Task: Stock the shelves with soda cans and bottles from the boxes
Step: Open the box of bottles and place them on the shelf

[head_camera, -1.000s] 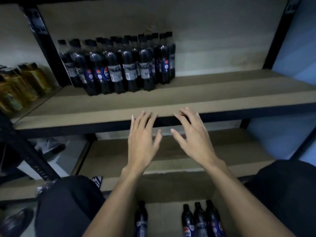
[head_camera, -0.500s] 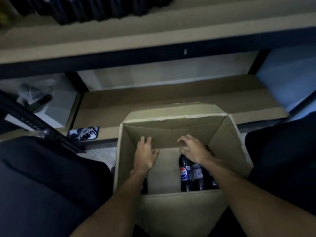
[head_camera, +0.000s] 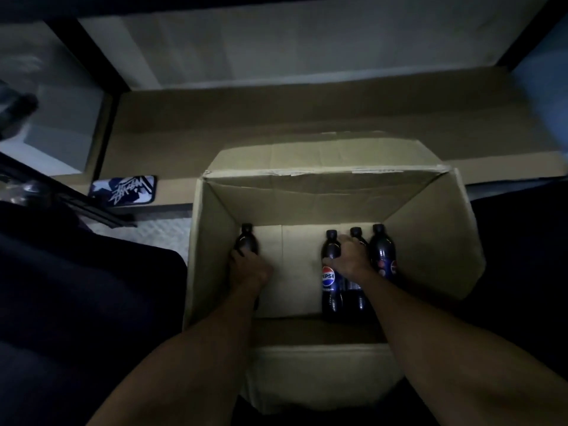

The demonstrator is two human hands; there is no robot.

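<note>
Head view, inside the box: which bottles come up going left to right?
lone bottle gripped by the left hand → Pepsi-labelled bottle gripped by the right hand → middle bottle partly behind that hand → rightmost bottle.

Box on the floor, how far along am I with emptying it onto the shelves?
Mostly done: the box shows bare floor, with four bottles left. In hand: your left hand grips the lone bottle, and your right hand grasps the row of three bottles. Left: lift these four out and shelve them.
</note>
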